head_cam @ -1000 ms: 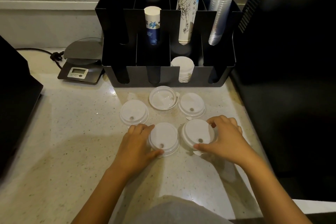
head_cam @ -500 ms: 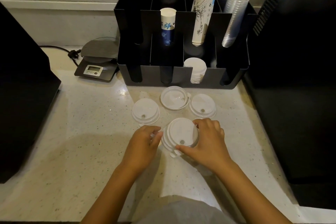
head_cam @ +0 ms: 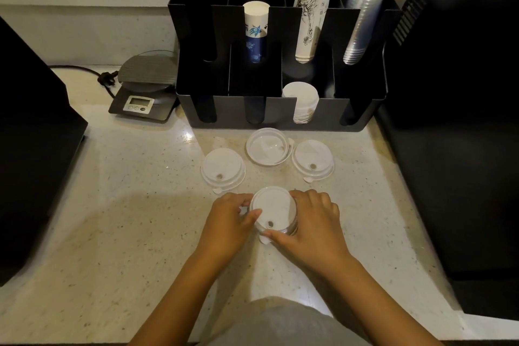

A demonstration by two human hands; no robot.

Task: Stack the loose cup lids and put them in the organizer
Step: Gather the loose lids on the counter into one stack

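Observation:
Two white cup lids sit stacked (head_cam: 271, 208) on the speckled counter, one on top of the other. My left hand (head_cam: 229, 222) grips the stack's left edge and my right hand (head_cam: 311, 225) grips its right edge. Three loose lids lie farther back: one at the left (head_cam: 223, 170), an upturned one in the middle (head_cam: 267, 146), one at the right (head_cam: 313, 160). Behind them stands the black organizer (head_cam: 323, 126), with a stack of white lids (head_cam: 302, 101) in a front slot.
The organizer's rear slots hold a blue-patterned paper cup stack (head_cam: 255, 31), a taller printed cup stack (head_cam: 310, 17) and clear plastic cups (head_cam: 363, 19). A digital scale (head_cam: 144, 87) sits left of it. Dark machines flank the counter at left (head_cam: 31, 149) and right (head_cam: 455, 149).
My right hand slid its lid leftward onto the lid under my left hand; both hands now close around the two-lid stack. The camera also shifted, so the scene sits further right.

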